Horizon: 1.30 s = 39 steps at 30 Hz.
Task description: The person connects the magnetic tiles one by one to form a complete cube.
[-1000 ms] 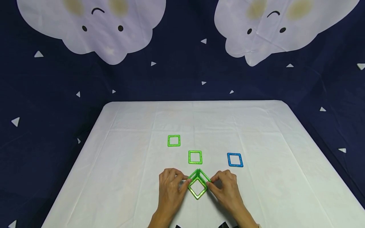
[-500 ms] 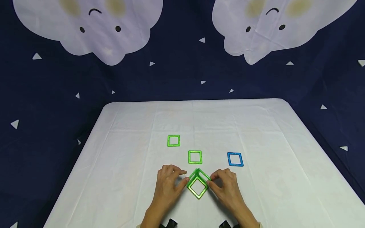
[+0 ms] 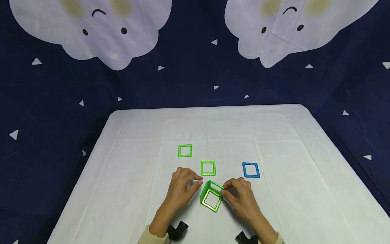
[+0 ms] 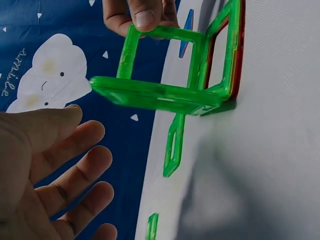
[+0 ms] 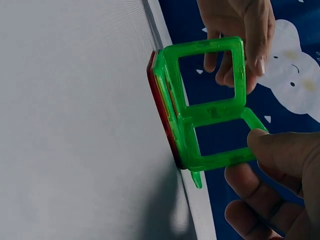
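A partly built shape of green square magnetic tiles (image 3: 210, 207) stands just above or on the white table, tiles joined at their edges. A red tile (image 4: 239, 62) lies against its underside in both wrist views. My right hand (image 3: 242, 200) pinches the edge of one upright green tile (image 5: 220, 159) between thumb and fingers. To the left of the shape, my left hand (image 3: 181, 189) is apart from it, fingers loosely extended with nothing between them. In the left wrist view, a gap shows between those fingers and the nearest green panel (image 4: 155, 97).
Two loose green square tiles lie beyond the hands, one farther left (image 3: 185, 156) and one nearer (image 3: 208, 174). A blue square tile (image 3: 251, 176) lies right of them. Behind the white table (image 3: 146, 125) hangs a dark blue cloth with clouds.
My left hand has let go of the green tiles and moved away from them, up and slightly left. The shape has turned a little while my right hand keeps its pinch.
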Available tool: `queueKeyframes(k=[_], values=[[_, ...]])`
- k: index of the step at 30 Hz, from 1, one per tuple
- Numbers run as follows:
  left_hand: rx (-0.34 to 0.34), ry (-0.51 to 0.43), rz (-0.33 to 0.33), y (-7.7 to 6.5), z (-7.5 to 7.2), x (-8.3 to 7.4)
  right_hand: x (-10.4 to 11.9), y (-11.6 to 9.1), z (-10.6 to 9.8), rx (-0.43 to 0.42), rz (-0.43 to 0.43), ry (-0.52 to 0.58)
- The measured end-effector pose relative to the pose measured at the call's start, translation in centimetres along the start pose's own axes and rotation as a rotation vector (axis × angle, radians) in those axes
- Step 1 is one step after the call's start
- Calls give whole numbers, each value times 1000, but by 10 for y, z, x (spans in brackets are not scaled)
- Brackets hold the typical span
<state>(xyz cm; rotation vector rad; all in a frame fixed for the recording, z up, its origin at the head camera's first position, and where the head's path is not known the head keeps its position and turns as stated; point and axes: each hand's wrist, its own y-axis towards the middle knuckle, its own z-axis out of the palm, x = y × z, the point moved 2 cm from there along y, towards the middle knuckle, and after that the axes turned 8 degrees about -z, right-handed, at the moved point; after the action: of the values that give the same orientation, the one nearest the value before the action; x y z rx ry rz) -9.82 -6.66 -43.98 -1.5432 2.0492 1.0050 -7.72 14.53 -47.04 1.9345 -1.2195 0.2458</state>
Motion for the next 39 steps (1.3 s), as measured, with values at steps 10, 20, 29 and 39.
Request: queueKeyframes(k=[10, 20, 29, 39], values=[[95, -98, -110, 8, 11, 3, 0, 6, 4, 69, 14, 41], [171, -139, -148, 7, 15, 6, 0, 9, 7, 107, 0, 61], [118, -120, -127, 6, 15, 4, 2, 11, 6, 128, 14, 54], [28, -63, -114, 5, 14, 3, -7, 20, -3, 111, 11, 22]])
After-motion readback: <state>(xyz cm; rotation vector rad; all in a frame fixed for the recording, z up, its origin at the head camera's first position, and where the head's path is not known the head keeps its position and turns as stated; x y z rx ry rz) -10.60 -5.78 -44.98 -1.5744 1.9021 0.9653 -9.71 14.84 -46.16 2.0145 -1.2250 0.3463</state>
